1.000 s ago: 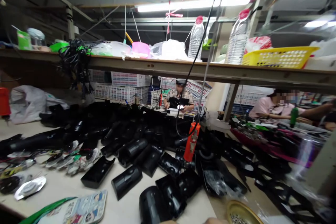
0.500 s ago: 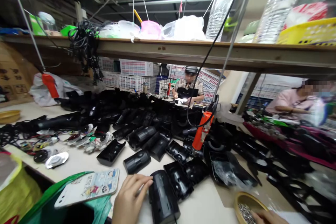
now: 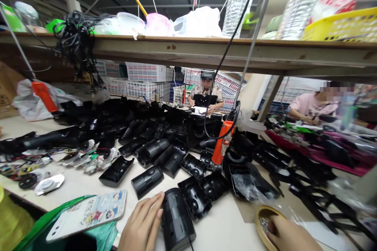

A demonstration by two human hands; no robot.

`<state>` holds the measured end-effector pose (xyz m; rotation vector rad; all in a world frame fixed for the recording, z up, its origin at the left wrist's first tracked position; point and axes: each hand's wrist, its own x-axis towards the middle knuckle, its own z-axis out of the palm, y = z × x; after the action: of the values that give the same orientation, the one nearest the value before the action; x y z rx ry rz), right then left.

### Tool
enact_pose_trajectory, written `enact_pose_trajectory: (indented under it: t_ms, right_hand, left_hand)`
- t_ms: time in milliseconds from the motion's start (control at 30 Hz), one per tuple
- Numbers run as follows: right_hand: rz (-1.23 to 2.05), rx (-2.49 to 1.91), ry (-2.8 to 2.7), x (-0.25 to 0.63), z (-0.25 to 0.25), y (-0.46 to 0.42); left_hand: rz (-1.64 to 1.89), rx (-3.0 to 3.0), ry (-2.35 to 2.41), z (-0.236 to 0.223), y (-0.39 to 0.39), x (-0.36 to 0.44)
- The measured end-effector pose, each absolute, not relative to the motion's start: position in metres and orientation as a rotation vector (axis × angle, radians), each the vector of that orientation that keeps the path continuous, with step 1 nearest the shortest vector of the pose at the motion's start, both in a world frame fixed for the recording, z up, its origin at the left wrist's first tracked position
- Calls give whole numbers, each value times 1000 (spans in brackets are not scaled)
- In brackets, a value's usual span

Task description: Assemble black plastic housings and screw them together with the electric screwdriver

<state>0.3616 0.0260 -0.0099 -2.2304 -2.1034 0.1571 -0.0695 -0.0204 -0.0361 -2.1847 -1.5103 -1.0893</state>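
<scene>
My left hand (image 3: 143, 223) lies at the bottom edge with its fingers stretched against the left side of a black plastic housing (image 3: 176, 220) on the table. My right hand (image 3: 290, 236) reaches into a small gold-rimmed dish (image 3: 260, 219) of tiny metal parts at the bottom right; its fingertips are curled inside and what they pinch is hidden. An orange electric screwdriver (image 3: 221, 146) hangs on a cable above the pile of black housings (image 3: 153, 141).
A phone with a cartoon case (image 3: 88, 213) lies on a green bag at the lower left. Speaker parts and wires (image 3: 44, 164) are strewn at the left. A wooden shelf (image 3: 206, 53) runs overhead. Two other people (image 3: 206, 96) (image 3: 312, 108) work across the table.
The view has tipped down a little more. My right hand has pushed further into the dish. My left hand stays against the black housing.
</scene>
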Motion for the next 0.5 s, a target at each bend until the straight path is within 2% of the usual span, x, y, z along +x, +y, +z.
enact_pose_trajectory:
  t_ms: [233, 400, 500]
  right_hand:
    - [244, -2177, -2134, 366, 3, 24]
    - [164, -1893, -1991, 362, 28, 5]
    - [313, -1651, -1964, 326, 49, -11]
  left_hand:
    - [-1582, -2082, -1734, -41, -25, -57]
    - [-1714, -2175, -1511, -9, -24, -38]
    - [-1682, -2417, -1292, 8, -22, -12]
